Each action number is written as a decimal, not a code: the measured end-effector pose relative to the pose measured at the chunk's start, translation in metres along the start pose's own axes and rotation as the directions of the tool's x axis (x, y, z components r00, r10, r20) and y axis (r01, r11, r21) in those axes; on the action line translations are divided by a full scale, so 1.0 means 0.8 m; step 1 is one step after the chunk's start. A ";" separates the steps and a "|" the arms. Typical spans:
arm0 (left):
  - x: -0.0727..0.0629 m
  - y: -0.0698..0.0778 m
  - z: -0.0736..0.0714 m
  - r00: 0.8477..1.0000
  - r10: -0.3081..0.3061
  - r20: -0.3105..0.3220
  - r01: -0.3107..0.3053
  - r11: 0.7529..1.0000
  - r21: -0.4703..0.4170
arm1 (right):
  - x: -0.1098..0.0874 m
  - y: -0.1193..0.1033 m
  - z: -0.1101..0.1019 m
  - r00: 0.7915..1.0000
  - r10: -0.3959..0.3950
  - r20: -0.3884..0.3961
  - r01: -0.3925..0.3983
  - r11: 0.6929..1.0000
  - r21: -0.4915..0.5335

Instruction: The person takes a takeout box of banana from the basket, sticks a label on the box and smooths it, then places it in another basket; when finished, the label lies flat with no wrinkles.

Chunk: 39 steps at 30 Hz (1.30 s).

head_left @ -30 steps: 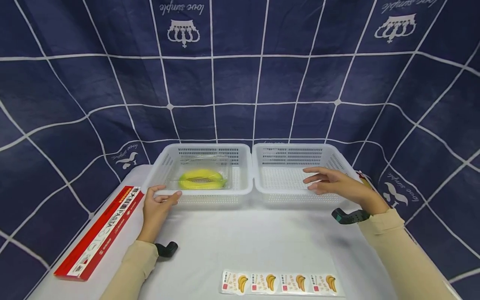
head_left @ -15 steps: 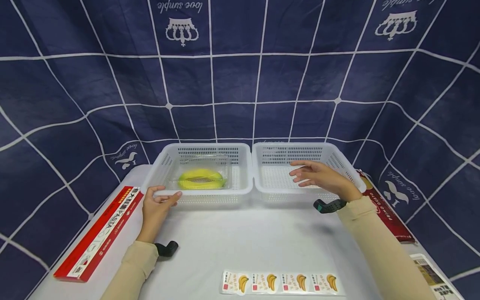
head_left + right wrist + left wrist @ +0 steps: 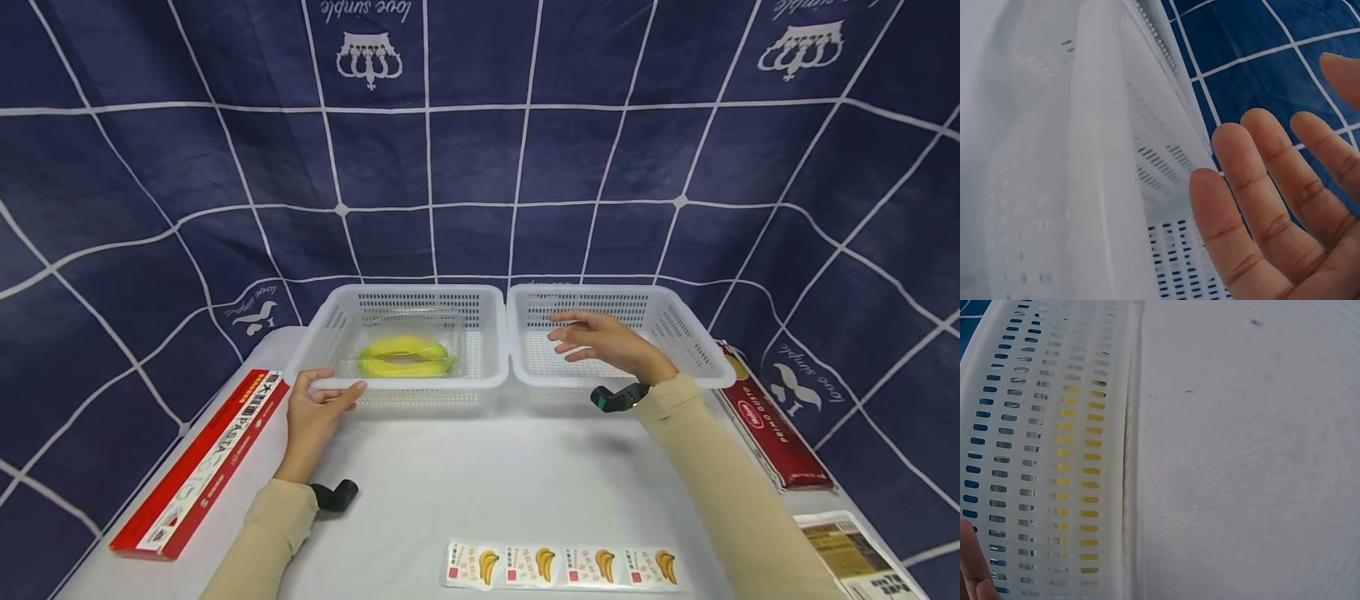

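Two white perforated plastic baskets stand side by side at the back. The left basket (image 3: pixel 480 382) contains a clear plastic box (image 3: pixel 453 321) with a yellow-green oval fruit (image 3: pixel 405 357) visible through it. My left hand (image 3: pixel 311 421) holds the front rim of this basket near its left corner, fingers bent over the edge and thumb along it. In the left wrist view, yellow shows through the wall slots and only a bit of the hand (image 3: pixel 974 559) appears. Over the right basket (image 3: pixel 536 382), my right hand (image 3: pixel 611 340) hovers with spread fingers, holding nothing.
A red pasta box (image 3: pixel 202 467) lies along the table's left side. On the right are a red packet (image 3: pixel 776 429) and a brown-and-white package (image 3: pixel 858 550), partly behind my sleeve. A banana sticker strip (image 3: pixel 562 567) lies in front. A dark blue curtain (image 3: pixel 480 158) hangs behind.
My right hand has moved leftward over the right basket, uncovering the red packet and the package at the right. The left hand keeps its place on the rim.
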<state>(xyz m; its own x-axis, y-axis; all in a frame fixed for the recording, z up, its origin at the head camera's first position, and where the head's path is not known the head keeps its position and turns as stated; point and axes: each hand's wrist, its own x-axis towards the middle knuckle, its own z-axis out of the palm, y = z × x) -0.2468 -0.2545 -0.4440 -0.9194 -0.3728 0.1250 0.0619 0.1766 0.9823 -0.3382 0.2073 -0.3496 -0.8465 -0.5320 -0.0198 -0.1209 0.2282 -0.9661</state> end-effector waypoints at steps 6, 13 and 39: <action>0.000 0.000 0.001 1.000 0.015 -0.007 -0.015 1.000 0.009 | 0.023 -0.005 0.013 1.000 -0.017 -0.011 0.018 1.000 0.007; 0.001 0.000 0.000 1.000 0.023 -0.012 -0.023 1.000 0.011 | 0.051 -0.010 0.033 1.000 -0.026 0.005 0.026 0.999 0.028; -0.001 0.002 0.002 1.000 0.007 0.002 -0.007 1.000 0.009 | 0.119 -0.042 0.108 0.995 0.091 -0.045 -0.085 0.990 0.113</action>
<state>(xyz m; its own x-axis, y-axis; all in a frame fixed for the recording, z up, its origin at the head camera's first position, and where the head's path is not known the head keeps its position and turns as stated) -0.2469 -0.2527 -0.4429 -0.9199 -0.3695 0.1311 0.0644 0.1876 0.9801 -0.3698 0.0784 -0.3417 -0.8765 -0.4717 -0.0958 0.0110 0.1795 -0.9837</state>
